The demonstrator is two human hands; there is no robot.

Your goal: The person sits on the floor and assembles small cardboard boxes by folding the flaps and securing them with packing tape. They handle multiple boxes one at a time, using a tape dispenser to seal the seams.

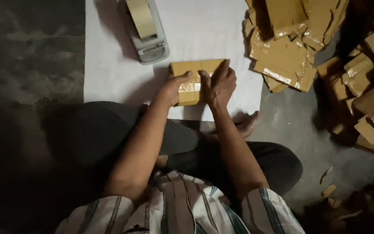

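Your left hand (174, 88) and right hand (220, 84) both press flat, fingers spread, on the small taped cardboard box (194, 80), which lies on the white sheet (109, 69) on the floor near its front edge; a tape dispenser (146, 30) sits toward the sheet's far edge
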